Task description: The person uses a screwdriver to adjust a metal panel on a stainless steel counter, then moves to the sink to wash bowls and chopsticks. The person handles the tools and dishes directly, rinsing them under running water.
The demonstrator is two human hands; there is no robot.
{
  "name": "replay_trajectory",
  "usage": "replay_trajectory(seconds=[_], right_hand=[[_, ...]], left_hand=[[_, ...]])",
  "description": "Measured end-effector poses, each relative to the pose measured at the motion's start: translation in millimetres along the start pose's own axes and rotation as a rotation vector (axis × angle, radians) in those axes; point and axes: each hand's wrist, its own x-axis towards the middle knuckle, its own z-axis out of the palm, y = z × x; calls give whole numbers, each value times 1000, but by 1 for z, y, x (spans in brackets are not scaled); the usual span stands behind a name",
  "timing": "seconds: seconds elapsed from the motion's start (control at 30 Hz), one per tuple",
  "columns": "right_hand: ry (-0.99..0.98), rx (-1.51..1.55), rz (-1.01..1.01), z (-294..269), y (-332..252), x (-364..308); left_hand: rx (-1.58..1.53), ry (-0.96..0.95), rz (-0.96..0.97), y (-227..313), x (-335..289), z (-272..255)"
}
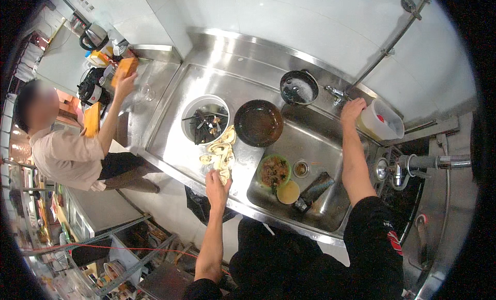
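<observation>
My left hand (pixel 217 185) grips one end of a pale yellow cloth (pixel 221 152) that lies on the steel counter beside the sink basin (pixel 330 204). My right hand (pixel 353 110) reaches to the back of the sink and rests at the tap (pixel 336 94). It sits next to a translucent plastic container (pixel 383 120); whether its fingers grip the tap handle is unclear. A dark brown wok (pixel 258 123) sits at the basin's edge. In the basin lie a green bowl of food scraps (pixel 274 171), a small yellow dish (pixel 288 192) and a dark utensil (pixel 315 189).
A white bucket with dark utensils (pixel 205 120) stands on the counter, and a small black pan (pixel 298 87) sits at the back. On the left, another person (pixel 67 150) wipes the counter with an orange sponge (pixel 125 68). Kettles and bottles crowd the far left corner.
</observation>
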Motion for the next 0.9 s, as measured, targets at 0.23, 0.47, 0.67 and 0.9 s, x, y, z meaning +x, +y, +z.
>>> replay_trajectory(seconds=[0.23, 0.47, 0.67, 0.9], right_hand=[[-347, 352, -53, -86, -15, -71], [-1436, 1906, 46, -158, 49, -261], [-964, 2507, 610, -67, 112, -275], [-1027, 2461, 560, -26, 124, -260]], left_hand=[[-298, 110, -58, 56, -4, 0], [-400, -354, 367, 192, -11, 122], [-1012, -1059, -125, 270, -4, 203], [-1482, -1159, -407, 302, -14, 245]])
